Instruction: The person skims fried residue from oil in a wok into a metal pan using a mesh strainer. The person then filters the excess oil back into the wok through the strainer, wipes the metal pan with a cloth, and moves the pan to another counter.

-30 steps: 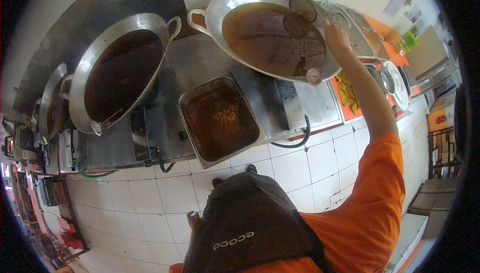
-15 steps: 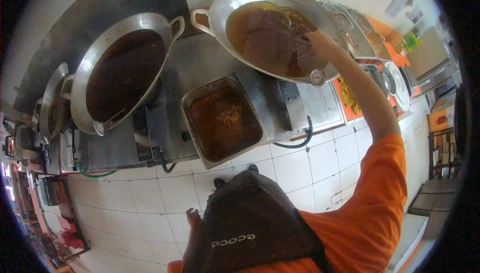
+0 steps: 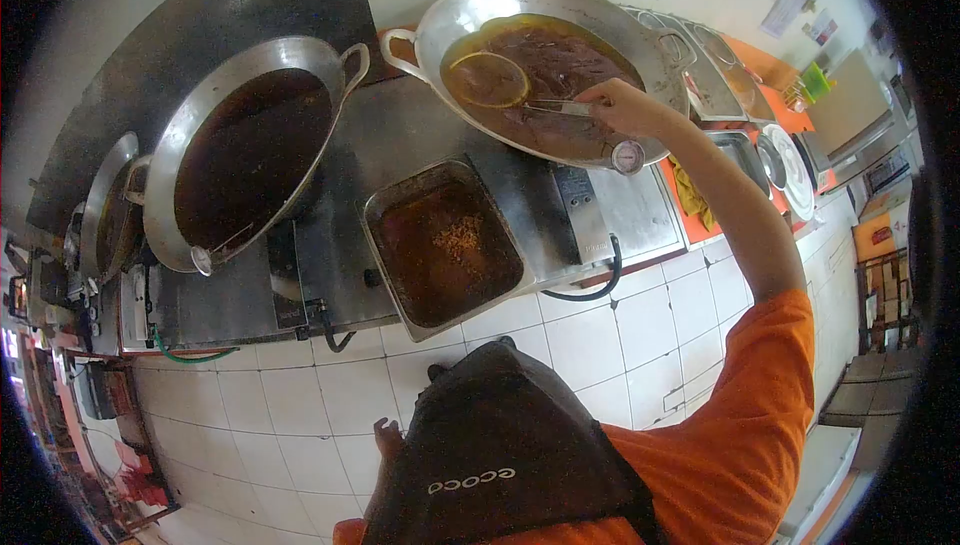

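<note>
My right hand (image 3: 615, 107) is closed around the handle of a round wire-mesh skimmer (image 3: 487, 79). The skimmer's hoop lies in the brown oil (image 3: 560, 60) inside a large two-handled metal wok (image 3: 470, 5) at the upper right. A dial thermometer (image 3: 628, 157) sits at that wok's near rim, just below my hand. Beside the dark apron, low in the view, hangs my left hand (image 3: 388, 437), partly hidden, with its fingers apart and nothing in it.
A second wok (image 3: 165, 185) of dark oil stands on the left, with another thermometer (image 3: 202, 261). Between the woks and me, a rectangular metal pan (image 3: 400, 300) holds brown liquid and floating crumbs. A yellow cloth (image 3: 692, 195) lies right of the stove.
My right hand has drawn back toward me and slightly left. The skimmer's round hoop now shows at the left of the oil. My left hand stays in place.
</note>
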Demonstrator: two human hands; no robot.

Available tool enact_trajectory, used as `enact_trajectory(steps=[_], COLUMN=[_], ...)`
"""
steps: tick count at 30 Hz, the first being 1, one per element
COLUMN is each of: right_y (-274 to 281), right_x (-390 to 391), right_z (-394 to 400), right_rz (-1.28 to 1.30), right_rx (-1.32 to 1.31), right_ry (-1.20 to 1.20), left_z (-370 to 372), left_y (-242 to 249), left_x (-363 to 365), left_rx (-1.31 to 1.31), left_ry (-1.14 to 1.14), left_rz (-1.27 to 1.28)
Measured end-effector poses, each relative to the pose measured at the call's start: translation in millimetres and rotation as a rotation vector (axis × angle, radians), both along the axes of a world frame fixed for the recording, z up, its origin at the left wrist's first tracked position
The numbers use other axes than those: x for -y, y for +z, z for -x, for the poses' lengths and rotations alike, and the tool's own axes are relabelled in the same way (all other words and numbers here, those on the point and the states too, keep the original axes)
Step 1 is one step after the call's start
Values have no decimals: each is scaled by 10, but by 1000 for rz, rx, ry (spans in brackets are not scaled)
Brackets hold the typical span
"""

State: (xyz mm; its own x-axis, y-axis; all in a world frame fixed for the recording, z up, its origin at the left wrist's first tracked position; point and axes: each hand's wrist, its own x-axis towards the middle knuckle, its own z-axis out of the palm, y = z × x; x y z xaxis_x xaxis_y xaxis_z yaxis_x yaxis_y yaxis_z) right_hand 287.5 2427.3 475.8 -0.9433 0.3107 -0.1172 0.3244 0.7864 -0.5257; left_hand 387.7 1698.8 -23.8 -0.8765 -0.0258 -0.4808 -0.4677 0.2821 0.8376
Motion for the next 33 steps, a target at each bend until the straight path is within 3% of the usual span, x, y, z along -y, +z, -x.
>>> enact_trajectory(steps=[2, 4, 6, 9, 11, 12, 15, 19, 21, 24, 27, 29, 31, 33], right_y=[121, 266, 268, 195, 236, 231, 194, 140, 221, 336, 343, 412, 412, 414], right_x=[116, 202, 181, 55, 79, 89, 66, -26, 18, 87, -77, -135, -256, -335], right_z=[-55, -124, -165, -236, -289, -320, -385, -470, -527, -608, -739, -875, -989, -1091], right_rz=[161, 339, 524, 777, 903, 918, 977, 1122, 1138, 1089, 1091, 1079, 1100, 1084], right_rx=[101, 126, 118, 77, 81, 69, 25, -35, -72, -132, -148, -173, -185, -195], right_ry=[-142, -214, -265, -313, -353, -370, -419, -460, -494, -545, -554, -587, -580, -594], left_z=[53, 75, 100, 75, 81, 85, 54, 133, 101, 211, 235, 242, 262, 243], left_y=[-58, -124, -136, -60, -262, -296, -358, -464, -369, 409, 343, -116, -136, -89], left_x=[74, 119, 89, -65, 104, 143, 139, 199, 181, -204, -115, 86, 83, 22], left_rx=[-244, -298, -161, -24, -267, -388, -445, -411, -278, 103, -199, -385, -440, -368], left_ry=[-250, -356, -316, -28, -275, -398, -364, -392, -380, -213, -455, -496, -493, -445], left_rz=[74, 135, 183, 28, 107, 147, 195, 13, 76, 209, 275, 50, 66, 325])
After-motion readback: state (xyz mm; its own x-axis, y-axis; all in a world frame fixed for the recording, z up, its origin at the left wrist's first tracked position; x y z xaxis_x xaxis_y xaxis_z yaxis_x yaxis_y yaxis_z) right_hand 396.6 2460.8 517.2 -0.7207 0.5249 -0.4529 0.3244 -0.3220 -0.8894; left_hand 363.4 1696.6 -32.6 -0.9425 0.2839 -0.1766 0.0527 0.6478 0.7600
